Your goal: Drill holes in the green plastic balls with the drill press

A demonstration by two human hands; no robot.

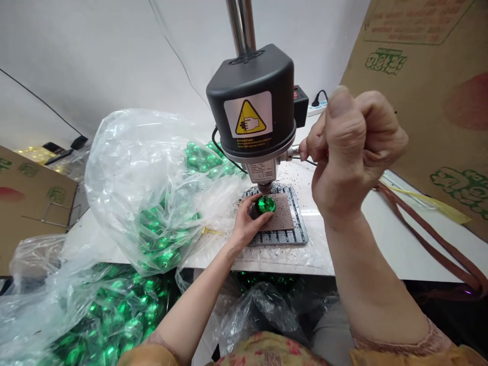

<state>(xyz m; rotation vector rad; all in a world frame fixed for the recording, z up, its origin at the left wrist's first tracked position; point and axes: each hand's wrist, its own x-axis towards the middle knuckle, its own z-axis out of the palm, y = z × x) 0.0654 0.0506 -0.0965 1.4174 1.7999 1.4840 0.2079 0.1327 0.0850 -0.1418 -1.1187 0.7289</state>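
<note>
Under the chuck of a black bench drill press (249,101), my left hand (246,219) grips a shiny green faceted ball (266,204) between thumb and fingers. The ball rests on a brown board (284,216) laid over the press's slotted metal base (301,234). The chuck (264,187) is right at the top of the ball; whether a bit has entered it is hidden. Raised at the right side of the press, my right hand (356,145) is closed around its feed handle, mostly covered by the fingers.
Clear plastic bags (114,157) of green balls (162,239) stand left of the press and hang below the table edge. Cardboard boxes (419,96) flank both sides. Dark shavings lie around the base. A brown strap (430,231) crosses the white table (396,244) at right.
</note>
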